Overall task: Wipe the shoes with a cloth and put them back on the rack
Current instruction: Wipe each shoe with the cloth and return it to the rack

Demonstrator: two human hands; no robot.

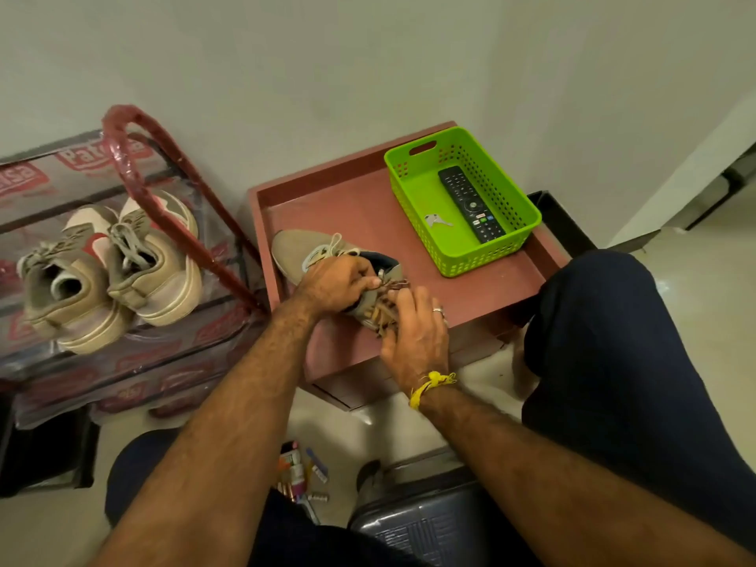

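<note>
A beige sneaker (300,249) lies on the reddish-brown low table (482,288), toe pointing to the far left. My left hand (335,284) grips the shoe at its collar. My right hand (413,337) presses a brownish cloth (384,308) against the shoe's heel; most of the cloth is hidden under my fingers. A pair of beige sneakers (110,272) stands on the plastic-wrapped shoe rack (135,157) at the left, heels toward me.
A green plastic basket (409,173) holding a black remote (470,202) and a key sits at the table's far right. Small tubes and batteries (302,468) lie on the floor between my knees. A dark grey case (429,525) is at the bottom.
</note>
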